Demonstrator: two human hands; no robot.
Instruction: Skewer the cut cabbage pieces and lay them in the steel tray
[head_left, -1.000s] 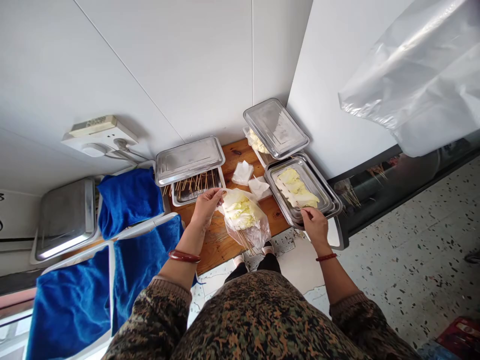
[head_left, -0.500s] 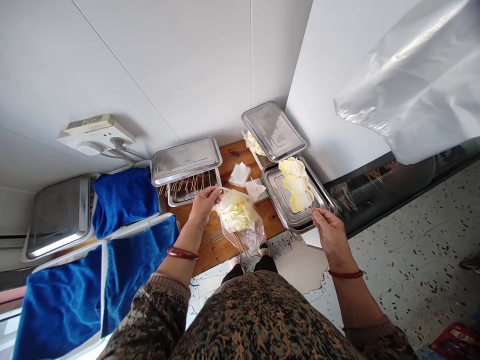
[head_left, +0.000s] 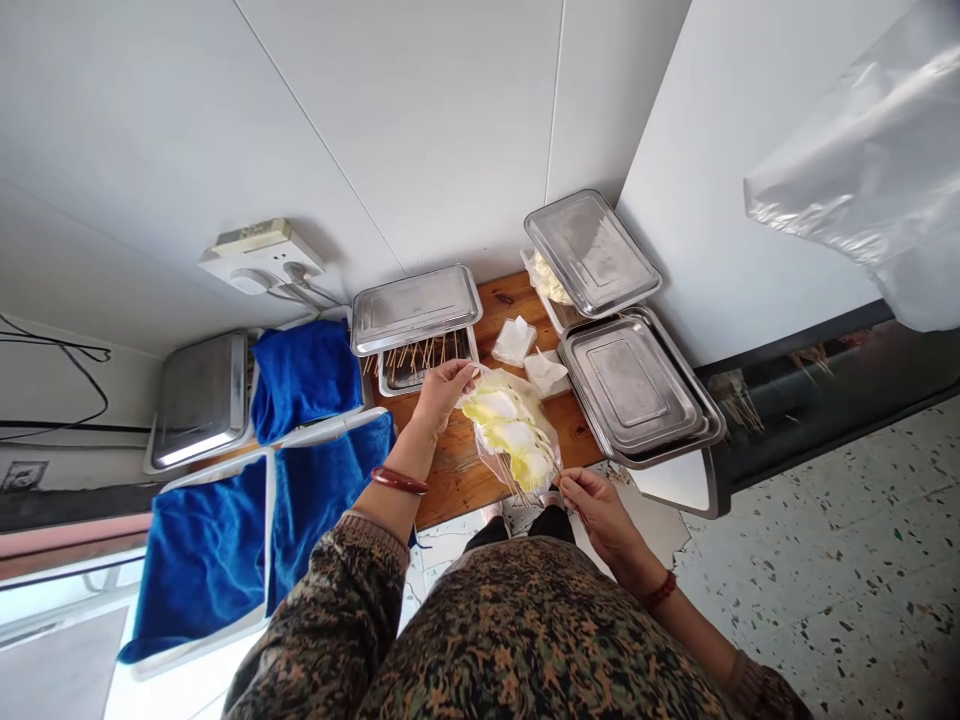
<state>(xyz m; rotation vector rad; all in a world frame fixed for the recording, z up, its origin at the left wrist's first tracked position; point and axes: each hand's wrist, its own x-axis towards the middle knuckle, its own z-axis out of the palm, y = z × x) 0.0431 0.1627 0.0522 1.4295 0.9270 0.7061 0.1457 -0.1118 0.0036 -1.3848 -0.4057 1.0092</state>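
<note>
My left hand (head_left: 442,392) pinches the upper left edge of a clear plastic bag (head_left: 534,394) over the wooden bench. In my right hand (head_left: 606,508), closed fingertips grip the stick end of a cabbage skewer (head_left: 517,438), whose pale yellow and white leaves lie over the bag. It cannot be told how much of it is inside. Several wooden sticks (head_left: 516,482) poke out at the bag's lower side. The leaves and bag largely hide what else the bag contains.
Behind the bag, a lidded metal tray (head_left: 417,310) holds several skewers. White packets (head_left: 514,340) lie on the wooden bench (head_left: 480,490). Stacked metal trays (head_left: 637,385) and a tilted lid (head_left: 592,250) stand right; blue cloths (head_left: 307,380) cover containers left. Plastic sheeting (head_left: 862,170) hangs upper right.
My right hand has carried the cabbage skewer left and down from above the metal trays to the bag. My left hand keeps its pinch on the bag's edge. The view has shifted left.
</note>
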